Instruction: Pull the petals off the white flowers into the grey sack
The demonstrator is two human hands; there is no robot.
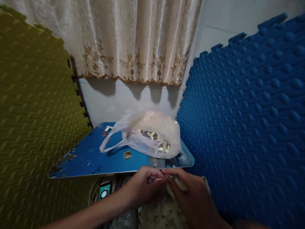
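Note:
Just in front of the blue table's near edge, my left hand [149, 184] and my right hand [188, 190] meet fingertip to fingertip. Both are closed in a pinch. Something small and pale shows between and beside the fingers, too blurred to name. Below them lies a heap of pale, flat pieces [164, 213], partly covered by my hands. Beyond my hands, a thin white plastic bag [166, 130] rests open on the blue table [95, 159], with several pale seeds [152, 135] visible inside its mouth.
A few pale seeds [108, 128] and a small brownish piece [127, 155] lie on the table. A yellow-green foam mat [38, 105] stands left, a blue foam mat [250, 111] right. Behind hangs a curtain [135, 41]. A teal object [104, 192] sits below the table edge.

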